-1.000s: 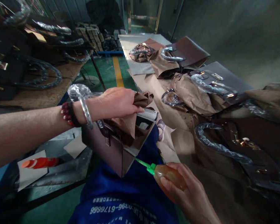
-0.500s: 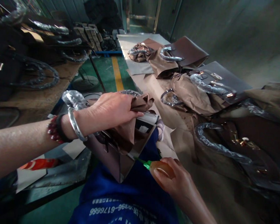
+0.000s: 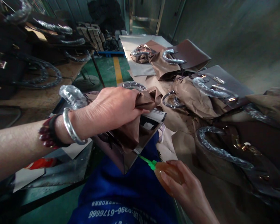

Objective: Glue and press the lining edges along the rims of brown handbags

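My left hand (image 3: 114, 109) is closed on crumpled brown paper (image 3: 149, 98) that sticks out of a mauve-brown handbag (image 3: 114, 152). The bag rests tilted over my lap, its inner edge facing me. One plastic-wrapped handle (image 3: 72, 95) shows beyond my wrist and another behind my knuckles. In my right hand (image 3: 182, 183) is an amber squeeze bottle (image 3: 168, 174) with a green nozzle. The nozzle's tip is at the bag's near edge; whether it touches I cannot tell.
Several handbags with wrapped handles, among them a dark bag (image 3: 266, 146), lie on the paper-covered table (image 3: 184, 137) at right. More bags stand on a wooden table (image 3: 4, 96) at left. A red-orange object (image 3: 40, 163) lies on a low surface below my left forearm.
My left hand and the bag have shifted slightly right and up. The bottle has moved a little right and down in my right hand, its nozzle still at the bag's edge.
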Demonstrator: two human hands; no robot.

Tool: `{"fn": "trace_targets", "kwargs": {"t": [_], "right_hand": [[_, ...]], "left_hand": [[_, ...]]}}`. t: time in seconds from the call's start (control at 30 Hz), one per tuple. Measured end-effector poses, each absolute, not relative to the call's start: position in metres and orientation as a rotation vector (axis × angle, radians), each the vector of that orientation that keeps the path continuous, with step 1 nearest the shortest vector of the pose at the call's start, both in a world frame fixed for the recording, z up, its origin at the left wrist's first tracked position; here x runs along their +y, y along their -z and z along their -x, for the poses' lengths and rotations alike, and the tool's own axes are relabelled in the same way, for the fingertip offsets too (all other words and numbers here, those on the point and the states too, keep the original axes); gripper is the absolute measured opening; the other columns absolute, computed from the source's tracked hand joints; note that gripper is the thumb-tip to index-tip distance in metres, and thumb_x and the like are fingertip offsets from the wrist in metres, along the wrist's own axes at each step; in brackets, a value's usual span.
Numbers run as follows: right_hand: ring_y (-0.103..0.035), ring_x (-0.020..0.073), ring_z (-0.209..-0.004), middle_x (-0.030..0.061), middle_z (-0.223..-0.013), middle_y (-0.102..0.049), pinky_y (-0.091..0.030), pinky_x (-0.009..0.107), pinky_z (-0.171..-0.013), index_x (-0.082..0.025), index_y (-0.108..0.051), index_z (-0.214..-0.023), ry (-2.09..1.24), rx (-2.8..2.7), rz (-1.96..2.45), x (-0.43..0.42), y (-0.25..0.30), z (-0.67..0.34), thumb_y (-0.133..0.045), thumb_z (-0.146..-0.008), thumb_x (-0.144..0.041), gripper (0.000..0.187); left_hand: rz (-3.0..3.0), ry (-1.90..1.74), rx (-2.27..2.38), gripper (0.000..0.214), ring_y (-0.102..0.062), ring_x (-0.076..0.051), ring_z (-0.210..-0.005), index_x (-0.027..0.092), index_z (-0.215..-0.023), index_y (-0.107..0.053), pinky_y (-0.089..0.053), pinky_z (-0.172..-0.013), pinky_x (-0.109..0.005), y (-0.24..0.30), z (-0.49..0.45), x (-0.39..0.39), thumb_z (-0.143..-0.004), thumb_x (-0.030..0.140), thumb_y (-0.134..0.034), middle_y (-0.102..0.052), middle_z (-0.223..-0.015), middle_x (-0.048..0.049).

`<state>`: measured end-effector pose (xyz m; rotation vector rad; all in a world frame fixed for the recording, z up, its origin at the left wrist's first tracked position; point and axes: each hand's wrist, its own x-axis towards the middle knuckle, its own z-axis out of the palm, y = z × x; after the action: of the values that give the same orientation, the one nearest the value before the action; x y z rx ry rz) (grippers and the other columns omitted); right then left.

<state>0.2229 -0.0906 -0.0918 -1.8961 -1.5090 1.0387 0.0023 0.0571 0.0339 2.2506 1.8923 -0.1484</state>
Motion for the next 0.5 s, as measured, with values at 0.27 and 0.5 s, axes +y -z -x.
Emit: {"fn": "trace_targets", "kwargs": {"t": [0.27,0.5], "right_hand": [[-0.063,0.0204,-0.079,0.0063,-0.094,-0.063,-0.05,0.028,-0.068,-0.023,-0.062,-0.096,-0.96,-1.586,1.861,-0.092,0.1,-0.223,-0.058,-0.076,-0.052,0.035],[-0.063,0.0198,-0.076,0.0048,-0.088,-0.061,-0.05,0.028,-0.067,-0.023,-0.063,-0.091,-0.987,-1.595,1.856,-0.096,0.105,-0.209,-0.061,-0.075,-0.046,0.028]], "left_hand": [[-2.517,-0.1,2.007,0.046,-0.064,-0.026,-0.079,0.022,-0.103,-0.06,-0.048,-0.072,-0.035,-0.036,-0.007,0.039,-0.08,0.055,-0.038,-0.063,-0.079,-0.0031],[-2.545,-0.118,2.002,0.031,-0.064,-0.025,-0.067,0.021,-0.089,-0.059,-0.048,-0.062,-0.034,-0.042,-0.004,0.026,-0.08,0.046,-0.043,-0.061,-0.069,-0.0016]]}}
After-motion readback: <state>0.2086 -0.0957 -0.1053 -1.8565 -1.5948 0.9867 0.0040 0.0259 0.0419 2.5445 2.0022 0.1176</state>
